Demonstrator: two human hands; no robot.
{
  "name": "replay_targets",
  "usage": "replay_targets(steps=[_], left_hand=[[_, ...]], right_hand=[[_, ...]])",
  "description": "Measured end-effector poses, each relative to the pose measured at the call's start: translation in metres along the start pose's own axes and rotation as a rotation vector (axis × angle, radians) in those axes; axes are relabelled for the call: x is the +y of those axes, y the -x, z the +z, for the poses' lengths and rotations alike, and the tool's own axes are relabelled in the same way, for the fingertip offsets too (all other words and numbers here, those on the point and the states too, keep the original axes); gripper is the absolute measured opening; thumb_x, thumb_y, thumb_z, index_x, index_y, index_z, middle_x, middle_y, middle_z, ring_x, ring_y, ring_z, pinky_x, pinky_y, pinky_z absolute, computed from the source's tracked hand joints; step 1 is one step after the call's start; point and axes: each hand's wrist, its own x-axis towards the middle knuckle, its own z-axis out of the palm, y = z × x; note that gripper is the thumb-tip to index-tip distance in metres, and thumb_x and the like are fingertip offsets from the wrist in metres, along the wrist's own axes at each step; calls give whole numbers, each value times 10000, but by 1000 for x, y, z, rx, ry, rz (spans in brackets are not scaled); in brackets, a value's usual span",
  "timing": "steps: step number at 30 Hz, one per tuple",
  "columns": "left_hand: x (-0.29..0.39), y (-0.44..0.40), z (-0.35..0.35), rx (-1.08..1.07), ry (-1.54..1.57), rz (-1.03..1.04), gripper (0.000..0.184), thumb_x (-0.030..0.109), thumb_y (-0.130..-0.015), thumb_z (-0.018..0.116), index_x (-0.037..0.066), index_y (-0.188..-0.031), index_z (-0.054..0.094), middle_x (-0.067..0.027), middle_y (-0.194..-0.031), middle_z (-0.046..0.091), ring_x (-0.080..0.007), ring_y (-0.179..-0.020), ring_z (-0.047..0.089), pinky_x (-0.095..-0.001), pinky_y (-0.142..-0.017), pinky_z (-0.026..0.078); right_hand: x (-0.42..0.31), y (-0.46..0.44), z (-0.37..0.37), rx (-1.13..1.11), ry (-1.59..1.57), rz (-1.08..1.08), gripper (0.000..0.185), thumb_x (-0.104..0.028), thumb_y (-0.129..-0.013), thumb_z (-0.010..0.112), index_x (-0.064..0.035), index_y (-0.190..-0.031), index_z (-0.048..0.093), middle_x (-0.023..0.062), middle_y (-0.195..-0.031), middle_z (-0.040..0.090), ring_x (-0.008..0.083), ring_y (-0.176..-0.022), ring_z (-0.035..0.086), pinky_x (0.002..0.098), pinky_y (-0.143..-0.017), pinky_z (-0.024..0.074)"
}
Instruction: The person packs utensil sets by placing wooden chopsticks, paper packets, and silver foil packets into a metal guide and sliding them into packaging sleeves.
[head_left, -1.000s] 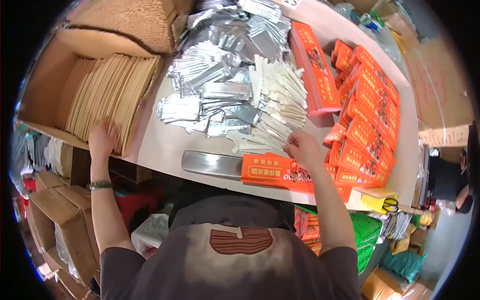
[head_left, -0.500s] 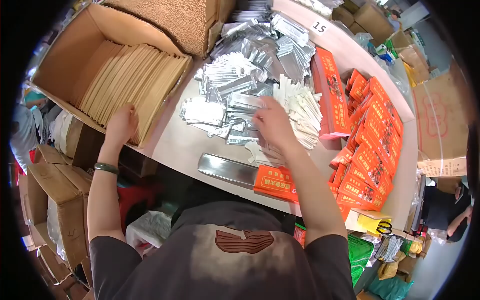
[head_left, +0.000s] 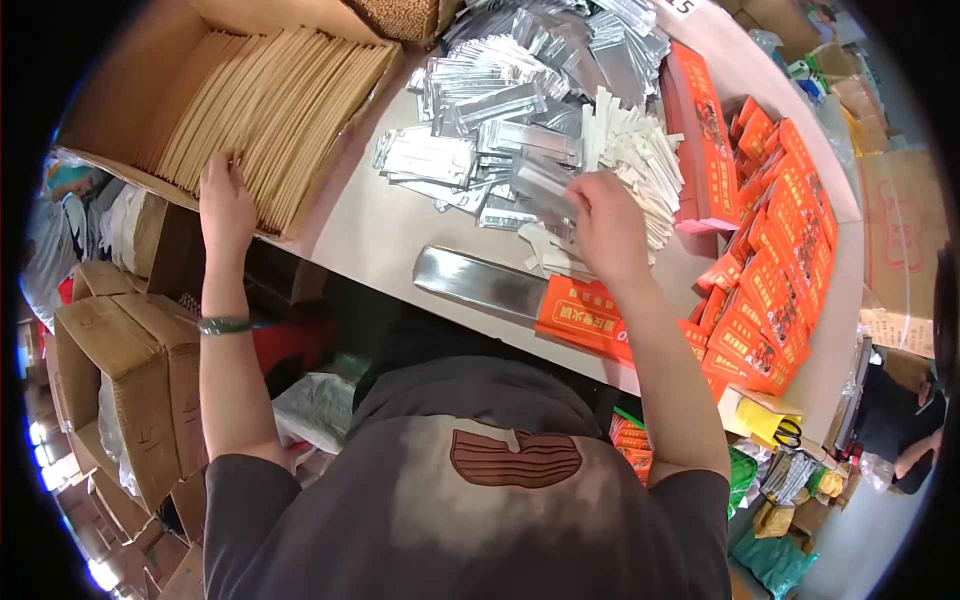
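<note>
My left hand (head_left: 228, 205), with a bracelet at the wrist, is at the near edge of a cardboard box (head_left: 120, 85). Its fingers are pinched at the ends of the pale wooden sticks (head_left: 285, 110) packed upright inside; what lies between them is hidden. My right hand (head_left: 610, 225) pinches a clear and silvery flat packet (head_left: 543, 183), slightly blurred, above the table. Around it are a heap of silver packets (head_left: 500, 105) and a pile of white paper-wrapped strips (head_left: 640, 165). Nearer me lie a shiny metal tray (head_left: 480, 285) and a red printed sleeve (head_left: 585, 315).
Red printed packs (head_left: 775, 260) are stacked along the table's right side, beside a long red box (head_left: 703, 140). Scissors (head_left: 788, 432) rest by a yellow item at the right corner. Open cartons (head_left: 115, 350) stand on the left. Another person (head_left: 895, 420) is at far right.
The view has shifted, so the table appears higher. My right hand has lifted a packet from the silver heap. My left hand has moved left along the box edge.
</note>
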Motion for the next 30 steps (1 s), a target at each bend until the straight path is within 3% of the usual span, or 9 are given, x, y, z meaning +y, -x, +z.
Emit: replay_targets(steps=[2,4,7,12,15,20,21,24,30], left_hand=[[32,17,-8,72,236,-103,236,85,-1038,510,-12,-1237,594,-204,-1064,670,-368,-991,664,-444,-857,530],[66,38,-6,20,667,-243,214,113,-1061,531,-23,-1204,617,-42,-943,640,-118,-819,572,-278,-747,494],[114,78,6,-273,729,-277,194,90,-1059,530,-21,-1192,619,-31,-912,585,-111,-800,522,-262,-740,465],[126,106,33,-249,837,-149,186,80,-1048,540,-8,-1179,638,-56,-924,600,-138,-815,546,-272,-767,467],[111,109,11,-332,782,-161,181,96,-1048,545,-18,-1133,656,-57,-897,597,-135,-810,546,-269,-768,463],[82,101,-3,-720,901,-262,149,103,-1007,631,-21,-1075,676,15,-849,613,-74,-803,552,-235,-744,450],[77,98,-7,-764,977,-297,108,63,-978,658,-17,-1049,672,28,-873,630,-49,-821,554,-211,-754,448],[54,82,-20,-906,833,-163,50,28,-953,675,-16,-968,656,16,-812,657,-51,-757,593,-232,-660,478],[207,106,34,-764,790,385,164,120,-829,785,35,-936,693,-133,-949,689,-337,-831,680,-391,-767,560]], right_hand=[[21,0,9,-16,37,3,86,-102,-865,661,-18,-857,677,176,-918,670,407,-876,627,476,-786,499],[27,-3,6,-12,65,-24,98,-108,-829,687,-12,-842,703,173,-919,681,399,-852,621,487,-798,498],[21,-8,-8,9,155,-62,124,-115,-832,686,-10,-886,722,169,-942,698,382,-829,640,487,-790,504],[-5,-13,-24,225,-96,52,128,-107,-898,651,-17,-933,734,163,-960,719,344,-801,679,429,-742,517],[-26,36,2,-29,-398,252,190,-133,-921,660,-69,-1094,704,138,-956,709,330,-864,671,416,-771,509],[-41,86,49,45,189,-428,257,-181,-823,747,-84,-1050,675,131,-1086,635,355,-1051,584,492,-898,464],[-43,92,38,15,167,-314,325,-180,-769,793,-32,-1026,658,161,-1185,620,375,-1108,580,538,-941,457],[-20,110,-3,-118,26,-251,371,-174,-739,825,7,-1005,642,196,-1255,597,395,-1204,550,544,-997,444],[-13,113,13,-186,95,-290,424,-210,-728,844,7,-1013,618,248,-1355,568,437,-1241,534,503,-1019,455]])
